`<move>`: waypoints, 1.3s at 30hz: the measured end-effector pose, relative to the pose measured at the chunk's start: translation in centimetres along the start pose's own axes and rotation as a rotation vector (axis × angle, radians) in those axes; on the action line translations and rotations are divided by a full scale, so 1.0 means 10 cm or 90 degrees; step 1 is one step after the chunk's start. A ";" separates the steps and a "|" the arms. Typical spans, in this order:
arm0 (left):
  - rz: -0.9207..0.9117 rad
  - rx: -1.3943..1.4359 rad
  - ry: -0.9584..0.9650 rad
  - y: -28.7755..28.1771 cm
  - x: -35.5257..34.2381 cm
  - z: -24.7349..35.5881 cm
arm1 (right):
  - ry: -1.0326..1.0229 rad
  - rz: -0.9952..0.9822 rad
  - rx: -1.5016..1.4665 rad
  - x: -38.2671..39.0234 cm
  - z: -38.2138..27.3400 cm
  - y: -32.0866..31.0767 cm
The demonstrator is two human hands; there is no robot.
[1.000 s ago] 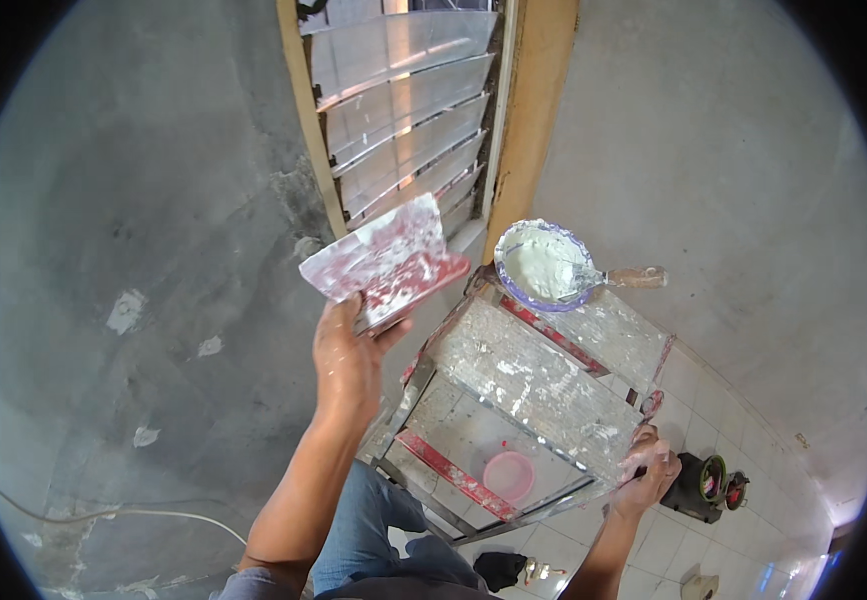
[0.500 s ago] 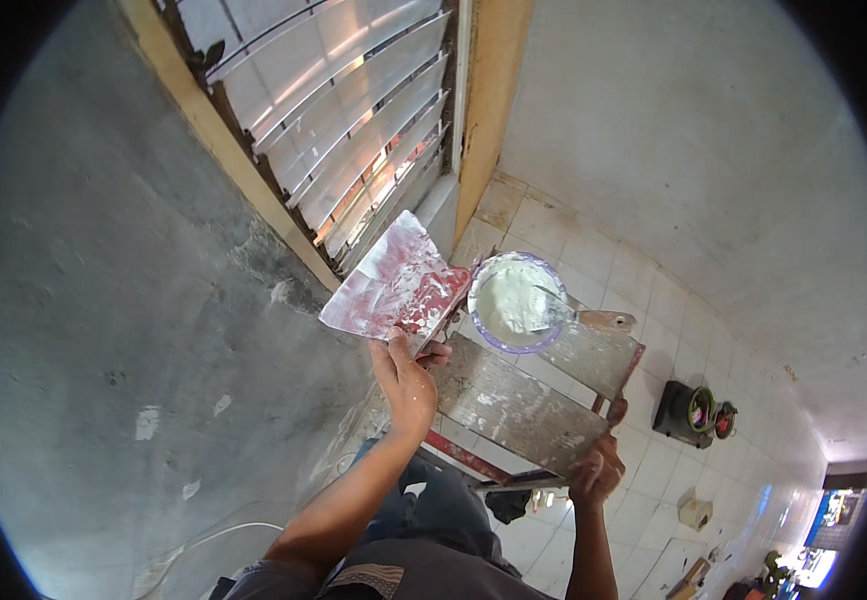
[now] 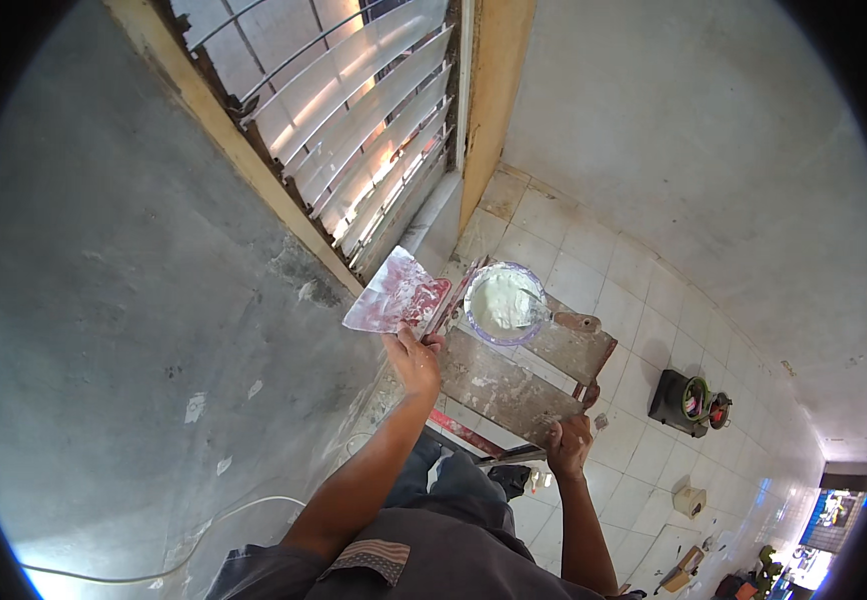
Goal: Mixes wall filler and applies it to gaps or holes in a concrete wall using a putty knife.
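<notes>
My left hand (image 3: 412,365) grips a red plastic spreader (image 3: 399,298) smeared with white paste, held just left of a lilac-rimmed bucket. My right hand (image 3: 569,440) is closed on the right end of a paint-spattered step platform (image 3: 494,390) with red side rails. Above that platform, the bucket (image 3: 502,285) of creamy white paste sits on the stand’s top board (image 3: 574,355). A scraper (image 3: 574,321) with a wooden handle rests in it, its blade partly sunk in the paste.
A louvred window (image 3: 354,130) in a yellow frame is set in the patchy grey wall (image 3: 134,300) at left. Right of the stand, a dark case (image 3: 669,400) with round tubs and a pale container (image 3: 689,502) stand on white floor tiles (image 3: 624,460). A cable (image 3: 184,550) runs at lower left.
The view has shifted, showing more floor, window and my body. My left hand with the spreader has moved right and down toward the stand; my right hand stays on the platform.
</notes>
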State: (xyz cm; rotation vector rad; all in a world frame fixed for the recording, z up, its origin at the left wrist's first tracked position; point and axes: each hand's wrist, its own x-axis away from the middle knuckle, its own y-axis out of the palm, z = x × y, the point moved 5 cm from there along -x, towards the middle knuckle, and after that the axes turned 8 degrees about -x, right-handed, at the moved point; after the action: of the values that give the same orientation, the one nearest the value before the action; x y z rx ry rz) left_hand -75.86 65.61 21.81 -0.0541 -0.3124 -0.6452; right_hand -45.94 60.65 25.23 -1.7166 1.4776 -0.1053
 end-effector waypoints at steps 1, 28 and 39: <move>0.010 -0.019 0.015 0.00 0.01 0.02 | 0.001 -0.023 0.002 -0.01 0.00 -0.01; 0.107 -0.233 0.124 0.05 0.14 0.28 | 0.099 -0.454 0.308 -1.93 -0.27 0.15; 0.005 -0.116 0.064 0.19 0.11 0.39 | 0.094 -0.485 0.341 -1.94 -0.28 0.20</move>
State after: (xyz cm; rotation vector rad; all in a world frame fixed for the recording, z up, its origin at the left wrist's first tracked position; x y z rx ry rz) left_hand -74.94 67.05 25.97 -0.1959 -0.1556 -0.6651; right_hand -54.88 75.73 34.30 -1.7324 0.7101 -0.9542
